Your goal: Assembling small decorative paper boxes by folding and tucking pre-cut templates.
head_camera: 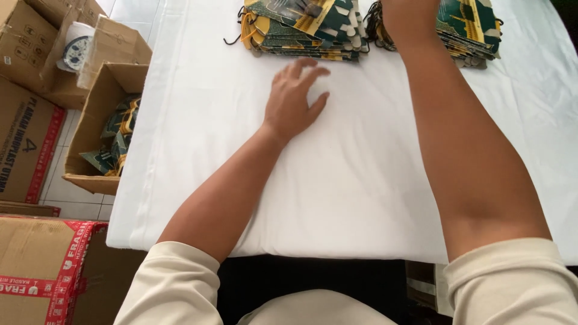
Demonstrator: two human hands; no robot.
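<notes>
Two stacks of flat, folded green-and-gold patterned paper bags with dark cord handles lie at the far edge of the white cloth-covered worktop [361, 180], straight ahead of the person. The left stack [304, 30] sits just beyond the left hand [293, 102]; the right stack [469, 30] lies beside it, a narrow gap apart, with its near corner under the right hand [404, 21].

The left hand rests palm down on the white cloth, fingers spread and loose, holding nothing. Its fingertips point toward the near edge of the left stack and stop just short of it, close but apart. The right arm stretches further forward, so the right hand reaches the left edge of the right stack, between the two piles; the top of the picture cuts off its fingers, so I cannot tell whether it grips a bag or only presses on one.

Both stacks run with their long side across the worktop, left to right, with cord loops spilling from their left ends. Of the two hands, the right is the one in contact with the bags, while the left lies nearer the left pile.

On the floor to the left stands an open brown cardboard box [99, 138] holding more of the same green-and-gold bags, well apart from either hand.
</notes>
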